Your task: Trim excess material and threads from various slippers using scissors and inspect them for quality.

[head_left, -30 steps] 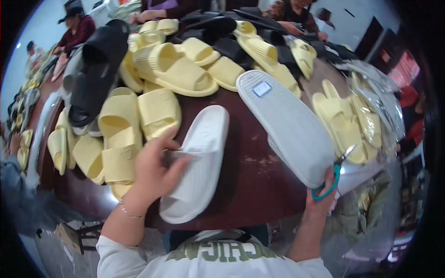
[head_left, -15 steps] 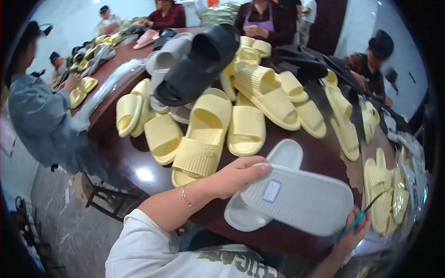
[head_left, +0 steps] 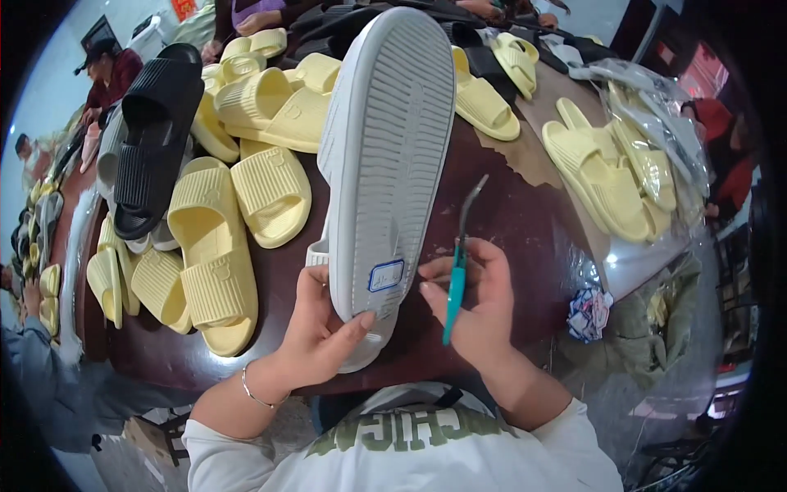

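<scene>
My left hand (head_left: 321, 332) grips a light grey slide slipper (head_left: 406, 156) by its lower end and holds it nearly upright. Its ridged sole faces me, and a small blue-bordered sticker (head_left: 386, 275) sits low on it. Behind the raised slipper, a second light grey slipper (head_left: 361, 354) shows only in part. Close by on the right, my right hand (head_left: 479, 307) is closed round a slim teal-handled tool (head_left: 456, 295) with a thin, curved dark tip pointing up. Its thumb and fingertips are near the sticker; whether they touch the sole I cannot tell.
Yellow slippers (head_left: 217, 254) and a black one (head_left: 156, 139) lie piled at left on the dark red table (head_left: 512, 213). More yellow slippers (head_left: 598, 176), some in clear plastic (head_left: 660, 131), lie at right beside a crumpled ball (head_left: 589, 315). Other people work around the table.
The slipper in my left hand has swung from nearly level to upright. My right hand has moved left with the tool, toward the sticker. The whole view has turned right.
</scene>
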A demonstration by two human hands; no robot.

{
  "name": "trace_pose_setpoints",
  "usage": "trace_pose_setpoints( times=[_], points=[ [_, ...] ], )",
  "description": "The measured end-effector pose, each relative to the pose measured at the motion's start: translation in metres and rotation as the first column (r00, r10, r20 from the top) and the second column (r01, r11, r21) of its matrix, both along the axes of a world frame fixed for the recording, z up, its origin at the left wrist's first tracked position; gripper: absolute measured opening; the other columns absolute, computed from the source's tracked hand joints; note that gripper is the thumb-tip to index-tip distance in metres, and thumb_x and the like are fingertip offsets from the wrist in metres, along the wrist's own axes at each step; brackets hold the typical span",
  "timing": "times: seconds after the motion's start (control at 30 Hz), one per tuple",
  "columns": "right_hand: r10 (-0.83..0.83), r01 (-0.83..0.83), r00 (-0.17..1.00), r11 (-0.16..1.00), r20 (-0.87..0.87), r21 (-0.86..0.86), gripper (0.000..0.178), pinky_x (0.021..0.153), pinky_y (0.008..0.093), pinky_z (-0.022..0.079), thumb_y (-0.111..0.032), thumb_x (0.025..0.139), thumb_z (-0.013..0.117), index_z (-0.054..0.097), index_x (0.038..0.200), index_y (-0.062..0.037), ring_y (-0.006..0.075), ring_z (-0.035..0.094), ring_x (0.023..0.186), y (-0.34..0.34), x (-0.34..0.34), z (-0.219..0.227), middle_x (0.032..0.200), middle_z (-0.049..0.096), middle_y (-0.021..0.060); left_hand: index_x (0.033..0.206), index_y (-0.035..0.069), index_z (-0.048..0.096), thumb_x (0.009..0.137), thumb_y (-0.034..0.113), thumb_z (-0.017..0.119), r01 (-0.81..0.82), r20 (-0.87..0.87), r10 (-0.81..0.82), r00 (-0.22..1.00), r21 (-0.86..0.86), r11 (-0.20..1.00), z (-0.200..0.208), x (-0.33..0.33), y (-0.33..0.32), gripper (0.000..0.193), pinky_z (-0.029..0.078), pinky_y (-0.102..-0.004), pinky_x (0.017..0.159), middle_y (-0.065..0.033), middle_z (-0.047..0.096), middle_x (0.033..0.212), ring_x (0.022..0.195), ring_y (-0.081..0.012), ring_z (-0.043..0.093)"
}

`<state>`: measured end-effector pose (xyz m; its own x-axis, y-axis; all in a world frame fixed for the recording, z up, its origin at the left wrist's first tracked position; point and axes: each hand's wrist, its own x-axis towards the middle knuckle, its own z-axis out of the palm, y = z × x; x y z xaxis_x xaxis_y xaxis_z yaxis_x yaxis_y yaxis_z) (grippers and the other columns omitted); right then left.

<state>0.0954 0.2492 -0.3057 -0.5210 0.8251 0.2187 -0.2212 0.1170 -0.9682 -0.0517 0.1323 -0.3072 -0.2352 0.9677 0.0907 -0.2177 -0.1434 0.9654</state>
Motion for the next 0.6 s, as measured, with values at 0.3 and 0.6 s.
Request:
trace_pose_setpoints(
  times=[0.3,0.6],
  points=[
    [-0.046,0.040,0.998,0.991,-0.050,-0.124,0.052,0.070,0.0230,0.048,0.009,0.075,0.063,0.035,0.116,-0.0036,0.0123,0.056,0.083,-0.009,-0.010,-0.006,0.091,0.058,0.0094,0.111,-0.001,0.023,0.082,-0.001,0.056,-0.091,-0.486,0.155,0.860,0.152,0.984,-0.010,0.013,-0.002,0.043,0.040,-0.0283,0.084,-0.0126,0.045,0.105,0.098,-0.0152,0.047],
    [-0.031,0.023,0.997,0.994,-0.071,-0.111,0.053,0.070,0.0242,0.046,0.008,0.074,0.063,0.035,0.117,-0.0054,0.0107,0.055,0.081,-0.010,-0.007,-0.006,0.087,0.055,0.0065,0.111,-0.001,0.023,0.083,-0.002,0.054,-0.081,-0.572,0.179,0.800,0.192,0.978,-0.008,0.014,-0.001,0.042,0.041,-0.0279,0.079,-0.0120,0.046,0.101,0.095,-0.0145,0.048]
  ],
)
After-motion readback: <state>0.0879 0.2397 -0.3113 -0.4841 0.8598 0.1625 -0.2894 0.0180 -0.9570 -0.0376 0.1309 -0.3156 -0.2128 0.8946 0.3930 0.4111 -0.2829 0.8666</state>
